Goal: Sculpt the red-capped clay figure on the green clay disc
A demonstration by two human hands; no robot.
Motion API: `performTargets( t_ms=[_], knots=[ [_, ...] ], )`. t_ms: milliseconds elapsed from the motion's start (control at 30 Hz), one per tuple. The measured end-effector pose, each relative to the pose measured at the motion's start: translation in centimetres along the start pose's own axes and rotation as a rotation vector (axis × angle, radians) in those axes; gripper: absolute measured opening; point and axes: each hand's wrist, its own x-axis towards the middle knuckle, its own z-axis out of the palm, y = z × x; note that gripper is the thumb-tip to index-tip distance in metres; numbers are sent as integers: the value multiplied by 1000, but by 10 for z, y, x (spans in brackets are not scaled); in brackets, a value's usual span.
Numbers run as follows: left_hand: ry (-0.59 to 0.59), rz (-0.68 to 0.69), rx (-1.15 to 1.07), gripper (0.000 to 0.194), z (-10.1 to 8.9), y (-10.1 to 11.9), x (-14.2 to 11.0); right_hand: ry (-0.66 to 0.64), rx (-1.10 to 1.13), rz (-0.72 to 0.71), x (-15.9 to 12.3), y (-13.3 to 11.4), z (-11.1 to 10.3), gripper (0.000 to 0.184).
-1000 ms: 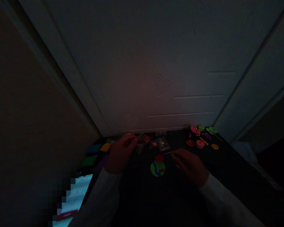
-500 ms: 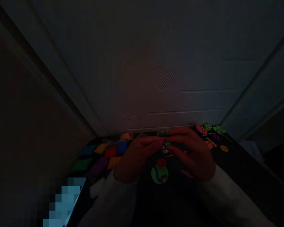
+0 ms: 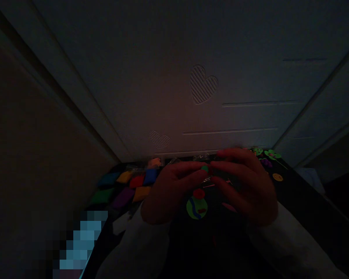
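In the dim head view, my left hand (image 3: 174, 188) pinches a small green lump of modelling clay (image 3: 204, 169) between thumb and fingertips. My right hand (image 3: 246, 182) is just to its right, fingers spread with a gap between thumb and forefinger, holding nothing that I can make out. Below the hands lies a flat green clay disc (image 3: 197, 208) with a blue wavy strip and a dark red piece on it. A red clay round (image 3: 199, 193) touches its upper edge. A thin pink stick (image 3: 208, 186) lies between the hands.
Several coloured clay packs, among them a purple one (image 3: 123, 198) and a blue one (image 3: 150, 176), lie left. Finished clay shapes, including a green flower (image 3: 272, 154) and a yellow round face (image 3: 277, 177), lie right. A white panel with hearts (image 3: 203, 84) stands behind; a lit screen (image 3: 83, 244) is lower left.
My right hand has drawn back to the right, away from the green clay, and its fingers have spread. The left hand keeps the clay. The view has tilted slightly.
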Motion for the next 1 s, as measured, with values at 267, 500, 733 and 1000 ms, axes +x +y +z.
performTargets(
  t_ms=[267,500,733,1000],
  knots=[
    [27,56,-197,25,-3,-4,5,122,40,97,-1,10,-9,30],
    [147,157,-188,15,-12,0,8,173,5,149,0,17,-13,28],
    [245,243,-211,17,-20,-1,11,199,-5,144,0,21,-12,26],
    [414,315,-89,21,-35,1,12,212,-24,142,0,26,-13,25]
  ],
)
